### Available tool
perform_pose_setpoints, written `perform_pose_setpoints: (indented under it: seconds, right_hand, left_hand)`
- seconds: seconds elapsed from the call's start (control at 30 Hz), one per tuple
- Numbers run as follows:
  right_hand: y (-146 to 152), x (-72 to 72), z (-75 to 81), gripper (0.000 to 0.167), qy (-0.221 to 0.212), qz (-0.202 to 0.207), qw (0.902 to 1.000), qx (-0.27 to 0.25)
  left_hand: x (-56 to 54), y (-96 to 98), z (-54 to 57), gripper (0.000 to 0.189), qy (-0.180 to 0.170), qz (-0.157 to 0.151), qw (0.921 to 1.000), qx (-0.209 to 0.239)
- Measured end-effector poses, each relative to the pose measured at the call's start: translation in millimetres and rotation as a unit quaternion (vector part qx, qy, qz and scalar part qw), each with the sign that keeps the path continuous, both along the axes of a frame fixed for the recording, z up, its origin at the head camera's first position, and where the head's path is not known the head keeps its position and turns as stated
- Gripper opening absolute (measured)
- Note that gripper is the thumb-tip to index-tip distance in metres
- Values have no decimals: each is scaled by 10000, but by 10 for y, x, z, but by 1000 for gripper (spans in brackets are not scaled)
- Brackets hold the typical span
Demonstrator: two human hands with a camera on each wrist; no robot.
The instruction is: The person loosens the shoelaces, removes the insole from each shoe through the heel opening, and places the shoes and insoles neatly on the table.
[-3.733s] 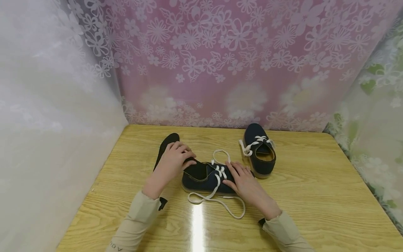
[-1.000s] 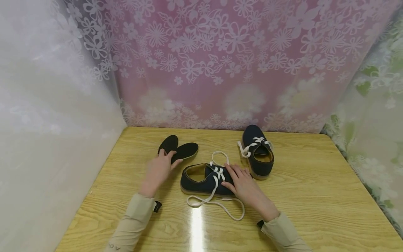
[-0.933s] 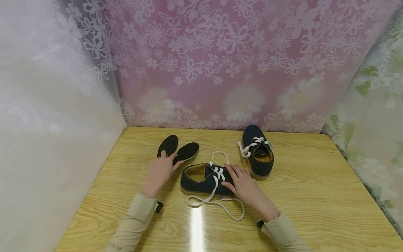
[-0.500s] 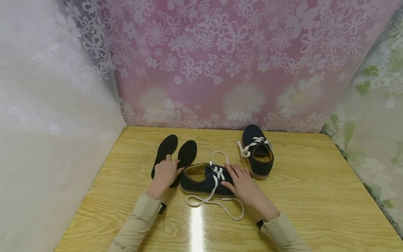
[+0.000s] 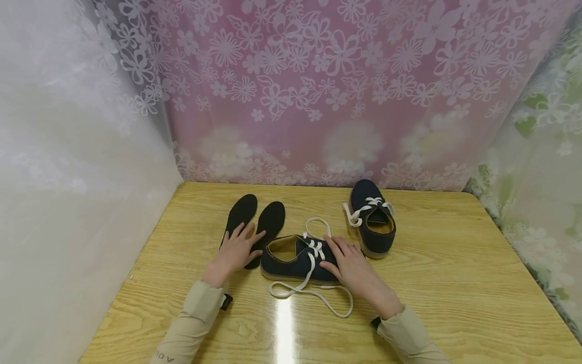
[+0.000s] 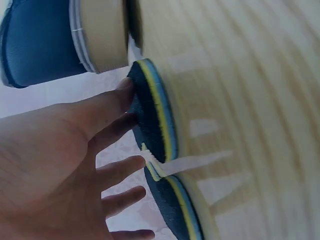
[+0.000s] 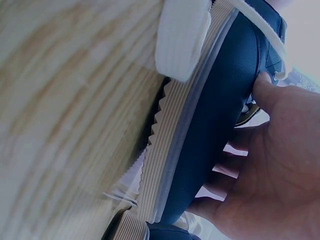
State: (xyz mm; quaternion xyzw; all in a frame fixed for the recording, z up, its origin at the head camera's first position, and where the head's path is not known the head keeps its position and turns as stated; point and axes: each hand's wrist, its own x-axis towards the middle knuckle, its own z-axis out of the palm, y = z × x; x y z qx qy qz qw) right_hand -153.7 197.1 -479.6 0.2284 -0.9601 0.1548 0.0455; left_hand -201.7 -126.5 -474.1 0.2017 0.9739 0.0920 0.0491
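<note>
Two black insoles lie side by side on the table, the left insole [image 5: 243, 209] and the right insole [image 5: 272, 218]. My left hand [image 5: 234, 254] spreads its fingers over their lower parts. In the left wrist view, the thumb touches one insole [image 6: 148, 117], which has yellow and blue edge layers; the other fingers are extended. A navy lace-up shoe [image 5: 286, 268] lies just right of the insoles, its tan inside visible through the opening. On its toe rests my right hand [image 5: 359, 273], thumb on the near side, fingers reaching across the top and hiding the toe.
The matching navy shoe [image 5: 364, 194] stands behind to the right, white laces loose at its sides. A long white lace [image 5: 338, 311] trails in front of the nearer shoe, and another lace loop [image 5: 319, 219] lies behind it. A flowered pink curtain [image 5: 291, 91] closes the table's back.
Earlier my left hand held an insole at the shoe's opening. That insole moved left, was turned and laid beside the other; my left fingers have since spread. My right hand stayed on the shoe.
</note>
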Motion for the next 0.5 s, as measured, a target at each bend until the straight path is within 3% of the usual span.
perform_pose_setpoints:
  seconds: [0.2,0.5]
  right_hand:
    - [2,1,1,68,50,15,10000,-14]
    - [-1,15,9,68,108,36,9999,-27]
  left_hand:
    - [-15,-15,-43,56,127,234,9996,103]
    - [-69,-112,-81,59,-29,621,9981,21]
